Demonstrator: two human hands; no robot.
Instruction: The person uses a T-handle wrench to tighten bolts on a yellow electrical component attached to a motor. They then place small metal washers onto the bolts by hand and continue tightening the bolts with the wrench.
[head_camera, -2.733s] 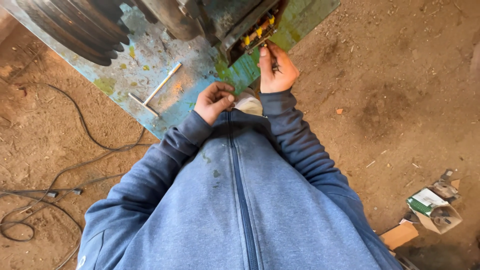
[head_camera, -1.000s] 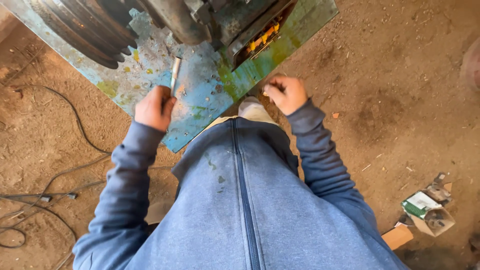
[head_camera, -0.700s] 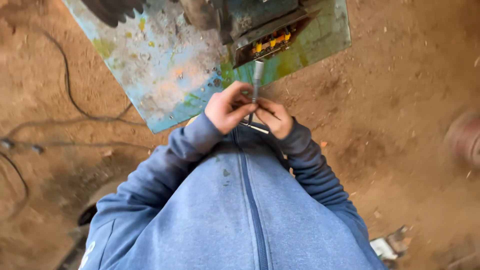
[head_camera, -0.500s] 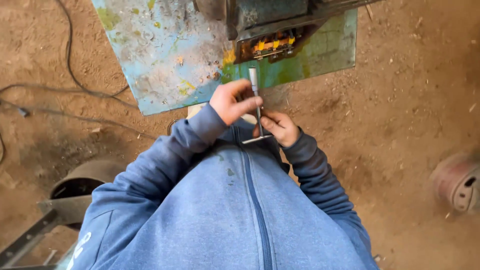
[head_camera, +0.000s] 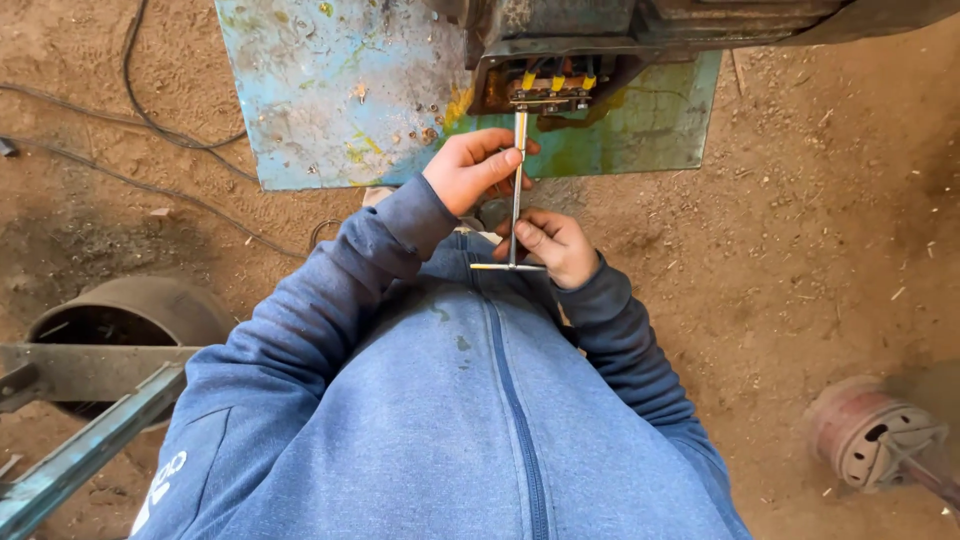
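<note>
Holding one T-handle wrench (head_camera: 516, 190) upright between both hands, tip set into the open terminal box (head_camera: 548, 88) of the machine above. The left hand (head_camera: 472, 170) sits high on the shaft, fingers (head_camera: 497, 165) curled shut round it with the thumb pressed against the steel; judged to be steadying the shaft so the tip keeps to its fastener. The right hand (head_camera: 553, 245) sits low, fingers closed on the shaft just above the crossbar (head_camera: 508, 267), where turning force is easiest to apply. The crossbar lies level, close to the person's chest.

Count, terminal box: three yellow-sleeved leads visible in a row; the wrench tip meets the leftmost region, though the exact fastener is too small to make out.

Count, surroundings: one painted metal plate (head_camera: 340, 90), blue-green and worn, lying flat on the dirt floor (head_camera: 800, 250) and carrying the machine. Two dark cables (head_camera: 150, 120) trail across the dirt at left. One rusty pulley wheel (head_camera: 870, 440) at lower right. One dark round drum (head_camera: 120, 320) at left, crossed by two metal bars (head_camera: 90, 400).
</note>
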